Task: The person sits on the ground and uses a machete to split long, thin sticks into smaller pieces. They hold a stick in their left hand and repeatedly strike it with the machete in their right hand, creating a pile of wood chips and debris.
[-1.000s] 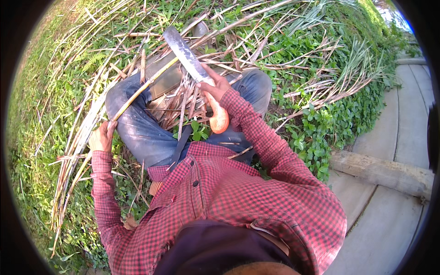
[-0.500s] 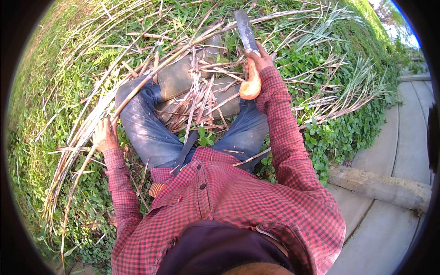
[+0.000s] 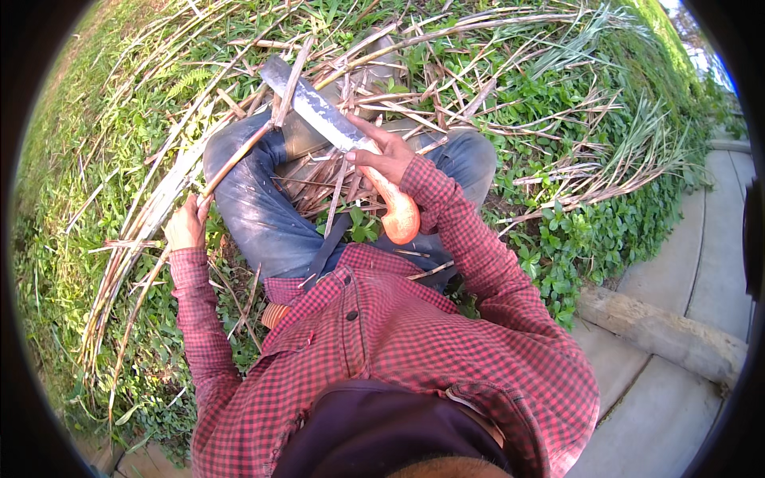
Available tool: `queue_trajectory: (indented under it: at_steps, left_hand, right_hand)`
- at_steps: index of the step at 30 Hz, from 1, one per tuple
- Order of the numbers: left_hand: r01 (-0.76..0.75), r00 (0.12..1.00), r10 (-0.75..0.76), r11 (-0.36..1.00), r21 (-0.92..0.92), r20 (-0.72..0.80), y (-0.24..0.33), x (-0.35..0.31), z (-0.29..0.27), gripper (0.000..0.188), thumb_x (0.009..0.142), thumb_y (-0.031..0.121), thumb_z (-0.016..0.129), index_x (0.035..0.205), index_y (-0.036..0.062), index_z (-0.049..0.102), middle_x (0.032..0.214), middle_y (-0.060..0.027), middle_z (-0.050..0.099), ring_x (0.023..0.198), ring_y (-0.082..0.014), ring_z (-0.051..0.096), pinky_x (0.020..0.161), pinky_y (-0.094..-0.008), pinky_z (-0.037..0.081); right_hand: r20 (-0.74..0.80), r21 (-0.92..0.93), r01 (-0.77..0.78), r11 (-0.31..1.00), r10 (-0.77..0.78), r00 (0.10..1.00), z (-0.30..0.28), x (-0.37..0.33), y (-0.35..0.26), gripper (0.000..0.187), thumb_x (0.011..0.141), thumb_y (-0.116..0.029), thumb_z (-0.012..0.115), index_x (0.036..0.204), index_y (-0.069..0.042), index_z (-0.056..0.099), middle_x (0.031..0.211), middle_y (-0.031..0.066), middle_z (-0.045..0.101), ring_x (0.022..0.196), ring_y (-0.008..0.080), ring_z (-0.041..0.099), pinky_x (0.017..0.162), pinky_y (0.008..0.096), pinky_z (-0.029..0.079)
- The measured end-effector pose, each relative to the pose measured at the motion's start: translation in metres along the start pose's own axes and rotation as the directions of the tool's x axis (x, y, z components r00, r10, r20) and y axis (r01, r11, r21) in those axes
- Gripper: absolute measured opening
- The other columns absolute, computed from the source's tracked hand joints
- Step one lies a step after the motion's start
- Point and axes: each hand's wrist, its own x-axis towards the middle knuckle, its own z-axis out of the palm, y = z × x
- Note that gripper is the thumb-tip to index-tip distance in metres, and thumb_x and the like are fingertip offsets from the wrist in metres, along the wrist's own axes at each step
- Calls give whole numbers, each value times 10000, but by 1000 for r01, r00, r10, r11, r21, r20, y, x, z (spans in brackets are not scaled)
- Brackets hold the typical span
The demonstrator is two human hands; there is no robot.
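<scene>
My right hand [image 3: 381, 151] is closed round the orange wooden handle of a machete [image 3: 319, 111]. Its dark, worn blade points up and to the left, over my legs, and meets a dry leaf strip beside a long stalk [image 3: 237, 159]. At the left, my left hand [image 3: 186, 223] grips that stalk, which slants across my left knee toward the upper right. Stripped dry leaf pieces [image 3: 315, 191] lie heaped between my legs. Just beyond the left hand lies a bundle of long pale stalks [image 3: 131, 239].
Stalks with green leafy tops [image 3: 637, 151] lie on the grass to the right. Concrete slabs [image 3: 661, 398] border the grass at the lower right, with a wooden pole [image 3: 661, 331] across them. My bent legs in blue trousers [image 3: 247, 207] frame the leaf heap.
My right hand has swung the machete down and to the left, from upright at the right to across the stalk. My left hand stays on the stalk, nearly unmoved.
</scene>
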Motion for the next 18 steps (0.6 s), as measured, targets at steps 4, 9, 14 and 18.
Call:
queue_trajectory:
  at_steps: [4,9,14,18]
  left_hand:
    - [19,997,-15,998,52,-71,-3,-3,14,328,823,419,516,871,97,554,674,-118,606,607,-280,602,507,-376,457]
    - [-55,941,83,994,92,-329,4,-6,26,235,741,301,621,844,109,533,784,-21,571,658,-201,554,572,-316,454]
    - [-12,935,76,983,184,-347,-13,4,26,271,752,291,637,954,116,593,819,-51,617,704,-230,598,601,-321,478]
    - [55,944,17,977,206,-329,-85,9,33,357,784,367,590,1047,124,601,888,-95,640,741,-246,622,643,-341,495]
  right_hand:
    - [-319,138,-100,985,140,937,-65,15,-20,759,756,-116,641,1371,-216,207,657,50,531,466,136,513,404,285,462]
    - [-424,105,-23,994,65,903,-76,20,-20,767,769,-124,616,1381,-181,157,631,76,523,444,173,521,402,302,461]
    - [140,27,-40,999,36,990,14,-24,-14,672,802,-159,598,1366,-199,234,649,25,513,464,104,513,433,235,455]
    - [39,-10,-19,1000,19,999,4,-24,-33,649,801,-150,601,1356,-187,267,664,19,523,482,97,511,479,221,480]
